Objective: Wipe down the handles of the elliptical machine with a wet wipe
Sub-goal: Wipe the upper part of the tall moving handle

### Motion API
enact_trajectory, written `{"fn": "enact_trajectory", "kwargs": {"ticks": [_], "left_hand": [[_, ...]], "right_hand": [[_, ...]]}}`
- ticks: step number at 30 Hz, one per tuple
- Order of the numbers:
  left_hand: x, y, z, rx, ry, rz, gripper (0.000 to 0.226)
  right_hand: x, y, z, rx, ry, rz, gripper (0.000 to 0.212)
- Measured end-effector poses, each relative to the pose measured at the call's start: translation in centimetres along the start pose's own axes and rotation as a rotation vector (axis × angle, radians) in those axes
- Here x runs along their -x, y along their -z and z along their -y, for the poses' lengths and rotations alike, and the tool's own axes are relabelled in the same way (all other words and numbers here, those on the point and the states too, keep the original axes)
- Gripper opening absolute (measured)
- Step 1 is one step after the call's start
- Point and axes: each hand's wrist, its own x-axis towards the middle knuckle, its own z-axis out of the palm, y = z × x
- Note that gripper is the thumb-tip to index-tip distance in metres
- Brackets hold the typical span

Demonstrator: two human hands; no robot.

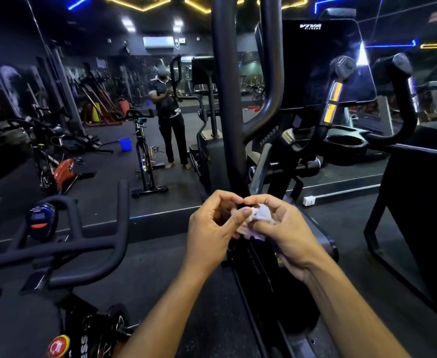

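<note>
Right hand [284, 228] curled around a crumpled white wipe [260, 215], thumb and fingers pinching it. Left hand [212, 228] close at its nine o'clock, fingertips [246, 212] pinching the wipe's near edge. Wipe bunched between both hands, mostly in the right palm. Tall dark handle [227, 99] of the elliptical machine [323, 65] rising at twelve o'clock, untouched. Exercise bike [65, 244] at nine o'clock, well apart. Mirror [109, 86] behind.

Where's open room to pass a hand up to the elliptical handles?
Open gap right of the tall handle, left of the curved inner bar. Crowded by the console and short grips. Both hands hold the wipe below.
</note>
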Motion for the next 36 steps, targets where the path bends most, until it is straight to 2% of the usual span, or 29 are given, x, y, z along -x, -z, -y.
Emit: {"fn": "enact_trajectory", "kwargs": {"ticks": [2,5,7,9,11,14,18,22,25,29,33,36], "left_hand": [[-0.3,-0.1,0.5,0.131,0.033,-0.015,0.017],[-1.5,-0.4,2.1,0.226,0.112,-0.158,0.017],[-2.8,-1.1,2.8,0.268,0.252,-0.179,0.026],[-4.1,-2.0,2.8,0.381,0.375,-0.121,0.047],[-5.3,-2.8,2.8,0.514,0.405,-0.055,0.070],[-6.4,-3.4,2.8,0.647,0.447,-0.025,0.083],[-6.5,-3.4,4.0,0.630,0.427,-0.022,0.086],[-6.6,-4.1,4.9,0.590,0.399,-0.084,0.086],[-6.7,-4.5,5.5,0.590,0.377,-0.098,0.093],[-6.8,-5.1,5.5,0.562,0.351,-0.158,0.095],[-6.8,-5.1,5.7,0.546,0.372,-0.178,0.088],[-6.7,-5.2,5.8,0.512,0.399,-0.221,0.092]], "right_hand": [[-0.5,0.3,0.4,0.151,0.102,-0.114,0.028],[-2.5,1.4,2.6,0.701,0.519,-0.381,0.025],[-5.0,2.1,4.3,0.926,0.833,-0.398,0.027],[-7.7,2.4,4.8,1.083,1.006,-0.343,0.031],[-9.7,2.3,3.9,1.124,1.032,-0.244,0.025],[-10.1,2.4,1.0,1.118,1.023,-0.158,0.020],[-8.8,3.4,-1.7,1.100,1.032,-0.085,0.028],[-7.8,4.7,-2.0,1.133,1.021,-0.017,0.026],[-8.4,5.1,0.6,1.070,1.058,-0.090,0.020],[-10.8,3.6,2.4,0.986,0.985,-0.180,0.031],[-9.9,3.4,-0.2,0.938,0.948,-0.161,0.019],[-8.8,4.6,-1.2,0.924,0.907,-0.060,0.014]]}}
